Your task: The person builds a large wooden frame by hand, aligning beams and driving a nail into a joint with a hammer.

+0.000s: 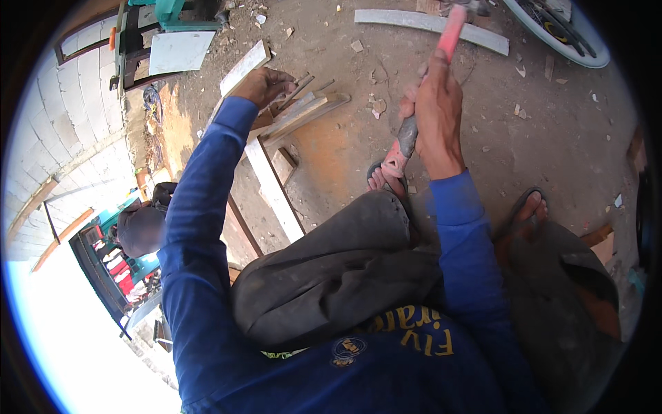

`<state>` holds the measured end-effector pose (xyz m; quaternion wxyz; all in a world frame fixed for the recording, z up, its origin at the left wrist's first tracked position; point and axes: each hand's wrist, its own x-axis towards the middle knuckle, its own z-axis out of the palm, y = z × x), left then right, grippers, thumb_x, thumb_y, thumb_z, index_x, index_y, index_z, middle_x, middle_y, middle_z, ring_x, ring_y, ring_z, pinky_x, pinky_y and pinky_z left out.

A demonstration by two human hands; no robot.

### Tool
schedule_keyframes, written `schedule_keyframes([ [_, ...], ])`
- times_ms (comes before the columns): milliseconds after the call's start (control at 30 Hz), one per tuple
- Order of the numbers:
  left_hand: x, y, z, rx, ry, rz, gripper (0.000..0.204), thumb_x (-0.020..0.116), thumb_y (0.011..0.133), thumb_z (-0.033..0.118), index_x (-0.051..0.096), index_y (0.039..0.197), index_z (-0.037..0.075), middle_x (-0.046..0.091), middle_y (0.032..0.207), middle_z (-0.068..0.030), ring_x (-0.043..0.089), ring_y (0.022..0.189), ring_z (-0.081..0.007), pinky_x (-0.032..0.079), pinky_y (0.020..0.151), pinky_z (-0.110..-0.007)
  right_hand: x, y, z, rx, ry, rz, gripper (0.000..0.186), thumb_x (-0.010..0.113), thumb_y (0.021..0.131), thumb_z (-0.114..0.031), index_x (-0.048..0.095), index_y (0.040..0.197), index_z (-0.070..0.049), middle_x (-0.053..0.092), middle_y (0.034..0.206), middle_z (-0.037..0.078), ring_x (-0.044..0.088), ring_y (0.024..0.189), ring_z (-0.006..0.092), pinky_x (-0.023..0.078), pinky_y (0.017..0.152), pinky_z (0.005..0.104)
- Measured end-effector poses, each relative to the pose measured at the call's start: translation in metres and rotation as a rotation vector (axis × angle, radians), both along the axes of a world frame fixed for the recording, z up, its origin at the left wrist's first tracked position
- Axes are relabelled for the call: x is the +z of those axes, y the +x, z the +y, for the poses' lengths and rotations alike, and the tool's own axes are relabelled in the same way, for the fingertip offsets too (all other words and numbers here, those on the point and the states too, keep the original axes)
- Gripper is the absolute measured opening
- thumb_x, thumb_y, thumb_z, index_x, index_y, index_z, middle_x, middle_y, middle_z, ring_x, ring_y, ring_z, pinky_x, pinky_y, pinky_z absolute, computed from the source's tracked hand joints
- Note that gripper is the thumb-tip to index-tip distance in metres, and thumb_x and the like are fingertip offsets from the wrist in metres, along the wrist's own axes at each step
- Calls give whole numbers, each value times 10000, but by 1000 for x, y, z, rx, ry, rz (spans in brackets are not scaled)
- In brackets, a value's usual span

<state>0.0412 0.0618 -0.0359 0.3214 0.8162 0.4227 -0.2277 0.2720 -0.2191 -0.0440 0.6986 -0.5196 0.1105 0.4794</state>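
My left hand (265, 86), in a blue sleeve, pinches a thin nail (302, 84) over a short wooden piece (317, 107). Another thin nail or rod shows just below it. A long pale board (276, 190) runs under the wood toward my knee. My right hand (436, 110) is wrapped round a hammer (452, 34) with a worn pink-red handle, raised to the right of the wood, its metal head at the top edge. The handle's lower end points toward my sandalled foot (379, 179).
Another person (138, 228) in dark clothing is at the left, near a white block wall (76, 103). A teal object (176, 14) and a white panel (179, 52) lie top left. A curved pale strip (431, 24), a white rimmed round object (589, 52) and scattered debris lie on the dirt ground (524, 124).
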Motion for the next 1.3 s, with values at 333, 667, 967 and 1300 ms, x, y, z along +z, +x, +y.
schedule_keyframes([
  [333, 4, 8, -11, -62, 55, 76, 286, 715, 946, 139, 699, 1161, -49, 747, 953, -98, 681, 869, -161, 554, 815, -307, -19, -69, -11, 616, 44, 111, 435, 443, 1061, -467, 502, 918, -60, 390, 626, -11, 389, 480, 110, 364, 445, 303],
  [667, 24, -19, -93, -369, 418, -169, 260, 666, 967, 221, 693, 1189, 89, 731, 999, -185, 724, 940, -325, 565, 775, -386, -26, -12, -5, 76, -48, 191, 396, 427, 1057, -459, 446, 890, -101, 398, 640, -14, 394, 492, 107, 354, 439, 267],
  [967, 21, 13, -11, 70, 114, -216, 356, 636, 1008, 311, 690, 1215, 26, 720, 934, -82, 692, 844, -169, 566, 767, -327, -20, -42, 1, 326, 17, 92, 437, 448, 1048, -484, 465, 863, -88, 439, 636, 6, 438, 482, 110, 378, 434, 283],
  [1300, 22, 9, -12, 87, 115, -252, 337, 650, 1002, 218, 673, 1247, -13, 716, 889, -84, 663, 779, -141, 559, 747, -297, -14, -56, -1, 391, 27, 31, 460, 449, 1047, -482, 501, 888, -54, 446, 610, 13, 446, 450, 120, 386, 433, 301],
])
